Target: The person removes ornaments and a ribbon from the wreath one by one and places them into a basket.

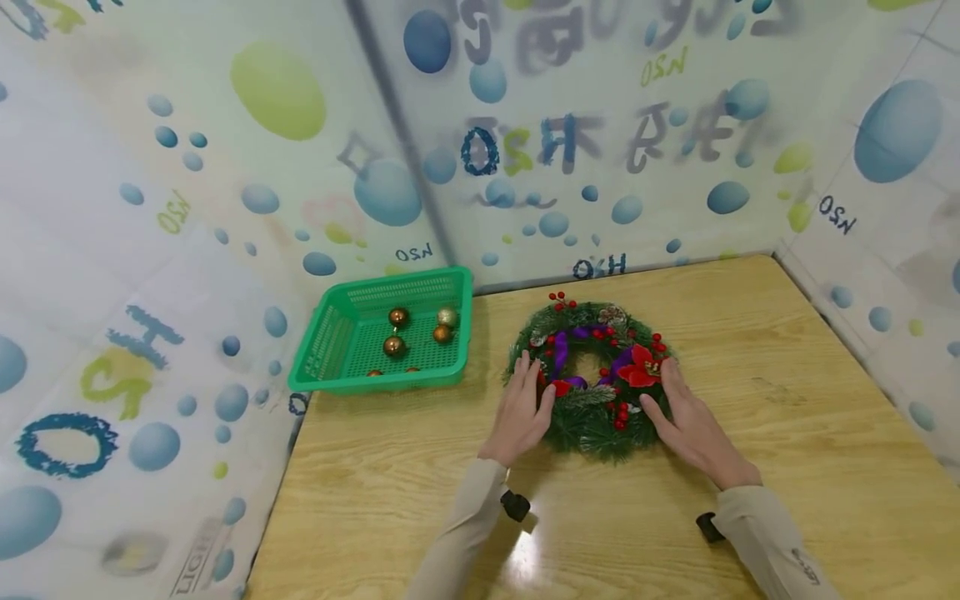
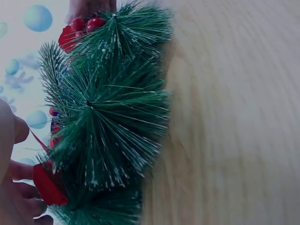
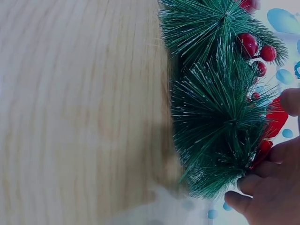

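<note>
A green Christmas wreath [image 1: 600, 425] lies on the table, decorated with a purple ribbon [image 1: 560, 354], red flowers [image 1: 640, 367], red berries and a pine cone. My left hand [image 1: 519, 412] rests against its left side, fingers fairly straight and thumb apart, beside a red petal. Against the right side, next to a large red flower, lies my right hand [image 1: 697, 429], its fingers extended and thumb spread. Both wrist views show the needle tufts [image 2: 89, 103] close up, with fingertips [image 3: 251, 183] at the edge; some finger parts are hidden by the wreath.
A green plastic basket [image 1: 382, 383] stands at the back left of the wooden table [image 1: 375, 475]. Several brown and gold baubles [image 1: 394, 347] lie inside it. Patterned curtains [image 1: 547, 225] enclose the table behind and at both sides.
</note>
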Available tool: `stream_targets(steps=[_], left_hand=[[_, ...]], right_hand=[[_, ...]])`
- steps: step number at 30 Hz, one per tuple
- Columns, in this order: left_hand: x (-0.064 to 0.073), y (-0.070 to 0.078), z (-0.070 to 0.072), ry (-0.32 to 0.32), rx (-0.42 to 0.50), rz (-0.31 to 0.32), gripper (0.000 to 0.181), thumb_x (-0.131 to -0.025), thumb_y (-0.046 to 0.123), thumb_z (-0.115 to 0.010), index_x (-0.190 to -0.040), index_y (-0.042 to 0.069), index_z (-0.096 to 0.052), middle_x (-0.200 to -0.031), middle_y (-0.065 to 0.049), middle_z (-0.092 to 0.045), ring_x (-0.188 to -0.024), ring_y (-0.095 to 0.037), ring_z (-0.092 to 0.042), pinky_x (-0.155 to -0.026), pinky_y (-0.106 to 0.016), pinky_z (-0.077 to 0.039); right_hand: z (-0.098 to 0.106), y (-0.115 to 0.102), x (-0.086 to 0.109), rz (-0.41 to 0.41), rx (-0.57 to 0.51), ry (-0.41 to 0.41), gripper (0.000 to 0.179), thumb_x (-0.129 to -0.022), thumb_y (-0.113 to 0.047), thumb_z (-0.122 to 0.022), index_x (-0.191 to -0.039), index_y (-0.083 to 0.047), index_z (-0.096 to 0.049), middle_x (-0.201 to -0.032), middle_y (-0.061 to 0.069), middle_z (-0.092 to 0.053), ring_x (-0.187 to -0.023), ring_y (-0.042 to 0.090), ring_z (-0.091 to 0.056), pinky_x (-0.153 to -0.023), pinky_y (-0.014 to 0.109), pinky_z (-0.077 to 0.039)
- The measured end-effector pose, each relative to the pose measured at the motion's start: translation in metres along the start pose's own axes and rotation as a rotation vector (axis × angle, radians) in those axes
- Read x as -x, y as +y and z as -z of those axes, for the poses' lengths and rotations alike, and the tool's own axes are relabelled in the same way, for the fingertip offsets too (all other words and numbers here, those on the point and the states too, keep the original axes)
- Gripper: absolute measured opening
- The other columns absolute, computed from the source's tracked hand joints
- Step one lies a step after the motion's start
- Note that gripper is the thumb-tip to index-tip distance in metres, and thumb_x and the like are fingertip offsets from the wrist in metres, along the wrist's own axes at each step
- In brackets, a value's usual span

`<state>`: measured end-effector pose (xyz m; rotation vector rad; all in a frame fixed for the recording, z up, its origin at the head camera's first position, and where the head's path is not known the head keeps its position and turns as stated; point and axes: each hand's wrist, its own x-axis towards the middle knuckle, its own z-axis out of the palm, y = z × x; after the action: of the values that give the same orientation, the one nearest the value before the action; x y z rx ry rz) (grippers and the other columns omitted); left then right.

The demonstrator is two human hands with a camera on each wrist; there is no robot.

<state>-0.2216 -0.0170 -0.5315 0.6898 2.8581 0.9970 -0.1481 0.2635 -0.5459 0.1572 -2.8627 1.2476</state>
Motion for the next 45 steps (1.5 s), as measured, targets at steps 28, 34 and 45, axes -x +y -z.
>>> stream_targets(steps=[28,34,45], left_hand=[[-0.039,0.014,-0.013,0.271,-0.094,-0.014,0.018,-0.097,0.021,-0.067,-0.110,0.009,-0.068,-0.125,-0.014,-0.061,-0.107,-0.031,-0.064,-0.089,-0.045,-0.057],[-0.045,0.014,-0.015,0.251,-0.066,0.055,0.016,-0.096,0.022,-0.069,-0.106,0.010,-0.070,-0.126,-0.012,-0.060,-0.113,-0.031,-0.062,-0.095,-0.045,-0.057],[-0.049,0.014,-0.015,0.289,-0.051,0.056,0.009,-0.096,0.020,-0.071,-0.094,0.011,-0.072,-0.122,-0.009,-0.063,-0.112,-0.027,-0.063,-0.095,-0.041,-0.057]], right_hand=[[-0.006,0.004,0.002,0.010,-0.005,0.035,0.081,-0.109,-0.041,-0.041,-0.161,-0.004,0.009,-0.168,0.024,0.008,-0.151,0.052,-0.010,-0.118,0.070,-0.019],[-0.007,0.006,0.002,0.014,-0.005,0.041,0.080,-0.109,-0.041,-0.042,-0.161,-0.005,0.009,-0.168,0.024,0.007,-0.152,0.051,-0.010,-0.119,0.069,-0.019],[-0.007,0.006,0.002,0.005,-0.017,0.040,0.082,-0.109,-0.042,-0.042,-0.161,-0.007,0.010,-0.169,0.021,0.008,-0.152,0.051,-0.011,-0.119,0.069,-0.020]])
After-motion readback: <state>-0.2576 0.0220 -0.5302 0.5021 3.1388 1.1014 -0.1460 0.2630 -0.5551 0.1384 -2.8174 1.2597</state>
